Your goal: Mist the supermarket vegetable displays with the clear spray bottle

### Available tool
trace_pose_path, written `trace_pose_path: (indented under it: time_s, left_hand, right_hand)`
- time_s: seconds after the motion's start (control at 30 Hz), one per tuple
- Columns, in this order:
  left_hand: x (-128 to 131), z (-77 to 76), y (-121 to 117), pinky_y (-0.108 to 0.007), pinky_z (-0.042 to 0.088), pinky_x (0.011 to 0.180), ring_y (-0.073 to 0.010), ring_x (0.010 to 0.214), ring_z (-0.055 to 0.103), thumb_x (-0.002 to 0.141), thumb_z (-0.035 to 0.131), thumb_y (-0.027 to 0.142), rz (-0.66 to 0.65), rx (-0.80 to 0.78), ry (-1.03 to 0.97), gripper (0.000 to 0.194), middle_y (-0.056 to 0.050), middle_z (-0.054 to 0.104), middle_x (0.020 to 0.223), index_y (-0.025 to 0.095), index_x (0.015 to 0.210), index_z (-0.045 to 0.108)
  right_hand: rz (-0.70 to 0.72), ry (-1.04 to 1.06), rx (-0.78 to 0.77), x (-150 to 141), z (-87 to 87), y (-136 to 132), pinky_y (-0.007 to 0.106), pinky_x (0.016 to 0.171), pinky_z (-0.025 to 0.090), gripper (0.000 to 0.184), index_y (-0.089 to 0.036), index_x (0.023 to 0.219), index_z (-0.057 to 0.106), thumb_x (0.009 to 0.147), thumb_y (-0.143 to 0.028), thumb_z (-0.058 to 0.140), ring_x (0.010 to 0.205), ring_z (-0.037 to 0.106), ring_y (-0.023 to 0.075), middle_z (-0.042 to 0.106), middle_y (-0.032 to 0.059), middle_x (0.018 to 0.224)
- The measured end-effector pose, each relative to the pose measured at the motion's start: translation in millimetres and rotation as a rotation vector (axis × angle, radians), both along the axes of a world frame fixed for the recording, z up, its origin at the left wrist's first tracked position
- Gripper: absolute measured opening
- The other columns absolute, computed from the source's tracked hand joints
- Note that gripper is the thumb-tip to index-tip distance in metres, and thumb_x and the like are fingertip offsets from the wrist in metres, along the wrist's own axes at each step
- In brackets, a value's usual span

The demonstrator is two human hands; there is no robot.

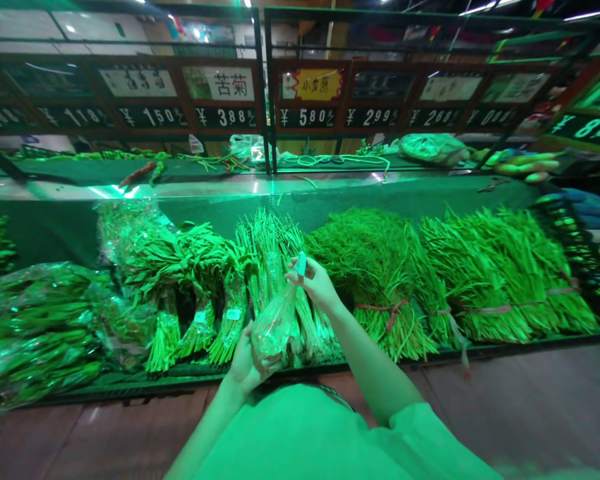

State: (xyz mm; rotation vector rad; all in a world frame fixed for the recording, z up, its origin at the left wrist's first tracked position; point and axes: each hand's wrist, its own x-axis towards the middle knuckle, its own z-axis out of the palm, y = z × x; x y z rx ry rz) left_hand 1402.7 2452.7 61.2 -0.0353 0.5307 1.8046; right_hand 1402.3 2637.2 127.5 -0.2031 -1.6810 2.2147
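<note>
A clear plastic bag (274,328), bulging at the bottom, hangs in front of my body; I cannot make out its contents. Beneath it my left hand (247,360) cups the rounded base with curled fingers. My right hand (319,283) pinches the gathered neck of the bag, where a small pale blue tag or tape (301,264) shows by the fingertips. Right behind the bag stand slender scallion-like stalks (307,327) with white lower ends. Bunches of leafy greens (234,313) in clear wrap with white labels lie left of my left hand.
Feathery greens (370,260) tied with a reddish band and long flat green bundles (500,273) fill the right side. Bagged greens (40,327) lie at far left. Behind are a ledge with a plastic bag (433,148) and price signs (230,100). A black crate (575,260) stands right.
</note>
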Motion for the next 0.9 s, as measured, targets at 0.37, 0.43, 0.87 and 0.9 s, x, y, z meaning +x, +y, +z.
trace_pose_path:
  time_s: [0.37, 0.43, 0.87, 0.9]
  left_hand:
    - [12, 14.8, 43, -0.017, 0.019, 0.038, -0.0027, 0.036, 0.028, 0.070, 0.023, 0.049, -0.118, -0.045, -0.063, 0.042, -0.005, 0.053, 0.075, 0.023, 0.097, 0.042]
    - [15, 9.7, 46, -0.017, 0.018, 0.038, -0.0025, 0.036, 0.027, 0.069, 0.023, 0.050, -0.146, -0.050, -0.068, 0.044, -0.007, 0.053, 0.077, 0.022, 0.098, 0.042]
    - [37, -13.9, 44, -0.017, 0.017, 0.037, -0.0028, 0.033, 0.025, 0.067, 0.025, 0.052, -0.227, -0.014, -0.208, 0.047, -0.008, 0.055, 0.069, 0.017, 0.091, 0.045]
    - [39, -16.8, 43, -0.017, 0.017, 0.037, -0.0027, 0.033, 0.025, 0.067, 0.025, 0.053, -0.234, -0.014, -0.219, 0.047, -0.008, 0.055, 0.069, 0.017, 0.090, 0.046]
  right_hand:
    - [-0.180, -0.066, 0.001, 24, 5.3, 35, 0.032, 0.064, 0.043, 0.040, -0.016, 0.087, 0.048, 0.051, -0.028, 0.060, 0.071, 0.053, 0.0170, 0.056, 0.0032, 0.081]
    - [-0.165, -0.084, 0.012, 31, 3.5, 39, 0.033, 0.064, 0.043, 0.037, -0.016, 0.084, 0.049, 0.051, -0.028, 0.060, 0.068, 0.053, 0.0175, 0.057, 0.0026, 0.075]
    - [-0.370, -0.142, 0.030, 65, -25.6, 29, 0.036, 0.066, 0.042, 0.033, -0.026, 0.083, 0.049, 0.051, -0.029, 0.059, 0.077, 0.051, 0.0213, 0.055, 0.0022, 0.082]
    - [-0.377, -0.157, 0.033, 68, -26.0, 27, 0.036, 0.065, 0.042, 0.032, -0.026, 0.081, 0.049, 0.051, -0.029, 0.060, 0.076, 0.051, 0.0216, 0.055, 0.0022, 0.080]
